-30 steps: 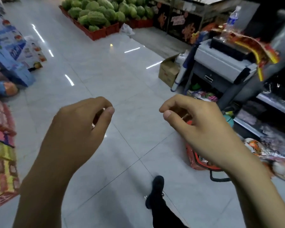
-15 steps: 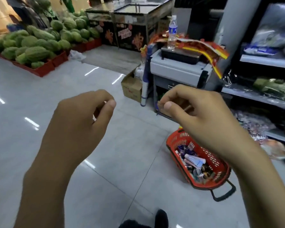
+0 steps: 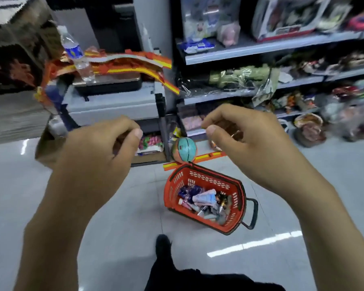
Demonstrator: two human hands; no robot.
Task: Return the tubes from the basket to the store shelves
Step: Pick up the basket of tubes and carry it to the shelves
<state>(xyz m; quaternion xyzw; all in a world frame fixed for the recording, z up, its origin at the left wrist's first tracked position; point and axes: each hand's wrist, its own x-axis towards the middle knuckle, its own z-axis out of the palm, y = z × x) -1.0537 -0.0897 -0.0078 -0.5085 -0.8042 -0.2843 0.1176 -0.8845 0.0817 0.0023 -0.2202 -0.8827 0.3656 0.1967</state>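
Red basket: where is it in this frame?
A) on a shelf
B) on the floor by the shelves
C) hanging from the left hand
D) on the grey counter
B: the red basket stands on the tiled floor with tubes inside, and neither the left hand nor the right hand touches it.

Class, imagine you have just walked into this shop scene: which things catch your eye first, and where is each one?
Two raised hands fill the foreground, the left hand and the right hand, fingers curled with nothing visibly held. Between them, on the pale floor, sits a red basket with tubes piled inside, and a teal and orange ball just behind it. Toy-crowded shelves rise at the upper right.
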